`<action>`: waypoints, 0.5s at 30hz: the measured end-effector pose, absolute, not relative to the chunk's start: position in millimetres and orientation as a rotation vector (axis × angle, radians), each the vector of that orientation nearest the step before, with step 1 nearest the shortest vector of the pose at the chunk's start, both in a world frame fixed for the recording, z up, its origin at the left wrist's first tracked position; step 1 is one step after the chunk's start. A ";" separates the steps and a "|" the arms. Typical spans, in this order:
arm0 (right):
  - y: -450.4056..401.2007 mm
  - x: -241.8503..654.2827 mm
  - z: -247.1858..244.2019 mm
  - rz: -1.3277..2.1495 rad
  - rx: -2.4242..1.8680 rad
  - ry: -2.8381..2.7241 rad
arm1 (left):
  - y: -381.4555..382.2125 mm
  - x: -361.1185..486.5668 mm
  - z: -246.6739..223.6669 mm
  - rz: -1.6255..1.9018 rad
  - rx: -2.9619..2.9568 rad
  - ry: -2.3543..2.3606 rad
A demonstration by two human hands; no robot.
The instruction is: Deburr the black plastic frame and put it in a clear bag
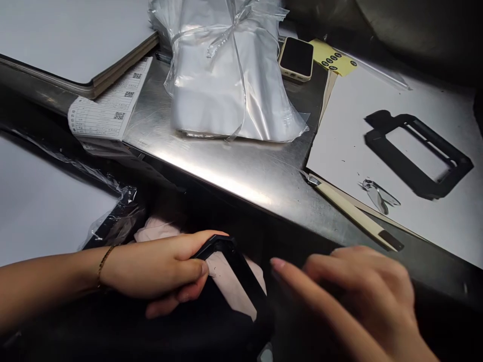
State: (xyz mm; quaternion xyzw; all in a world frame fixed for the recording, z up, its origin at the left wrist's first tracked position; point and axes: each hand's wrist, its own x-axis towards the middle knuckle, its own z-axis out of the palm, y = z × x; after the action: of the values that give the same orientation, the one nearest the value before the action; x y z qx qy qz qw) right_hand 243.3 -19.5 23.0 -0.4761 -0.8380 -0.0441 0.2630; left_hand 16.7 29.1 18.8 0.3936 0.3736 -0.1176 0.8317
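Note:
A black frame (pixel 245 276) is pinched at its upper left corner between the thumb and fingers of my left hand (pixel 166 269), over dark clothing. Pale pink cloth (pixel 234 286) shows through its opening. Just right of that frame is my right hand (pixel 350 291), slightly blurred, its index finger stretched out towards the frame and the other fingers bent. I see nothing in it. A similar black frame (pixel 407 176) lies on white board (pixel 339 136) at the right.
Small metal clippers (pixel 379 196) and a cream-handled cutter (pixel 350 208) lie near the board's front edge. Tied clear bags (pixel 226 85), a phone (pixel 297 58) and a yellow sticker sheet (pixel 334 58) are farther back. Printed paper (pixel 109 110) and stacked sheets (pixel 75 40) occupy the left.

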 end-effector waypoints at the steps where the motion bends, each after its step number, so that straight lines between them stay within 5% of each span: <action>1: -23.8 231.3 24.2 -0.074 -1.237 -2.265 | 29.5 17.7 18.7 -0.251 0.834 0.795; 15: -13.4 186.5 13.7 -0.090 -1.055 -2.504 | 31.1 23.3 20.9 -0.250 0.844 0.809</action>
State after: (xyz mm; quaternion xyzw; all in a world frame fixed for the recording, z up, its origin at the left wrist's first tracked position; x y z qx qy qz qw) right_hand 186.5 -13.4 13.7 -0.3792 -0.9006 -0.0324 0.2099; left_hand 23.3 31.1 20.9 0.3972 0.3806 -0.1178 0.8267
